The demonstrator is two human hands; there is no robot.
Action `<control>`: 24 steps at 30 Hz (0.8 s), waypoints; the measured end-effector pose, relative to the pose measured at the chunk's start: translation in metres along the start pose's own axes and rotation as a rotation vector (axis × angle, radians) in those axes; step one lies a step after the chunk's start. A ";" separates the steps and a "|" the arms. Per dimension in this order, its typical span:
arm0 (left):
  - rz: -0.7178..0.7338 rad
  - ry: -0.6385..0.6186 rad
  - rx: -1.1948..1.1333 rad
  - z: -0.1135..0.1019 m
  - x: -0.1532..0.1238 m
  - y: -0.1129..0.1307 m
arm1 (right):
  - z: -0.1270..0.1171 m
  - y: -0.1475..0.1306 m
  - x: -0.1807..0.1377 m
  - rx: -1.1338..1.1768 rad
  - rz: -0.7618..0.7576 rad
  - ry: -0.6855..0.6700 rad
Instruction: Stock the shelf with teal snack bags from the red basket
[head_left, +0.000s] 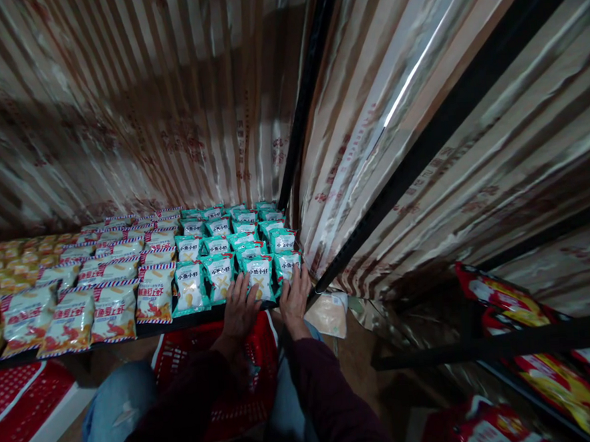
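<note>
Rows of teal-and-white snack bags (pixel 191 285) stand on the right end of a dark shelf (pixel 201 317). My left hand (pixel 240 309) rests its outstretched fingers against the lower front of a teal snack bag (pixel 261 272) in the front row. At the shelf's right corner, my right hand (pixel 294 301) lies with fingers apart on the front of another teal snack bag (pixel 286 261). Neither hand is closed around a bag. To the left stand rows of white snack bags (pixel 113 309) with red lettering and striped edges, and beyond them small yellow packs (pixel 12 261).
Below the shelf, between my knees, is a red plastic basket (pixel 263 349). A red-and-white box (pixel 31 410) stands at lower left. A black metal post (pixel 375 229) and wrinkled sheeting (pixel 168 109) border the corner. Red-and-yellow bags (pixel 549 385) lie on a rack at right.
</note>
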State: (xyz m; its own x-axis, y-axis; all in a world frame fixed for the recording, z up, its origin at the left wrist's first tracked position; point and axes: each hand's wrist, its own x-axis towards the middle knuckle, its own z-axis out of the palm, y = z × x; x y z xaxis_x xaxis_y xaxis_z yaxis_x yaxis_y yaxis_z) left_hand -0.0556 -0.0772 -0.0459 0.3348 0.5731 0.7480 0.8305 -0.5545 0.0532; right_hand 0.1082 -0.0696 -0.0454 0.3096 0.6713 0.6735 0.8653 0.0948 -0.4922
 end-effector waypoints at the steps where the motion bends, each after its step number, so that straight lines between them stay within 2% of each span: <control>1: -0.004 0.013 0.001 0.001 0.002 0.002 | 0.000 0.001 0.003 0.012 0.003 0.008; 4: -0.011 0.019 -0.007 0.005 0.008 0.005 | 0.002 0.002 0.011 0.026 0.024 0.034; 7: 0.001 -0.035 -0.024 0.008 0.011 0.005 | 0.006 0.003 0.015 0.009 0.029 0.012; 10: 0.014 -0.075 -0.033 0.011 0.010 0.002 | 0.008 0.004 0.012 -0.008 0.025 -0.027; 15: 0.040 -0.051 -0.042 0.012 0.006 0.001 | 0.010 0.004 0.002 -0.062 0.062 -0.014; 21: 0.043 -0.126 -0.042 0.013 0.004 0.000 | 0.013 0.005 -0.002 -0.100 0.055 -0.042; 24: 0.036 -0.119 -0.028 0.013 0.004 0.001 | 0.012 0.004 -0.002 -0.109 0.064 -0.041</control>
State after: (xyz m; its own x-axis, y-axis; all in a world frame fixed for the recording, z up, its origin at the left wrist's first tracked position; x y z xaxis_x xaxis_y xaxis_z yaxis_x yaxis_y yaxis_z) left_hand -0.0478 -0.0676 -0.0514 0.4161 0.6189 0.6662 0.8046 -0.5919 0.0473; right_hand 0.1063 -0.0620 -0.0555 0.3514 0.7028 0.6186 0.8825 -0.0281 -0.4694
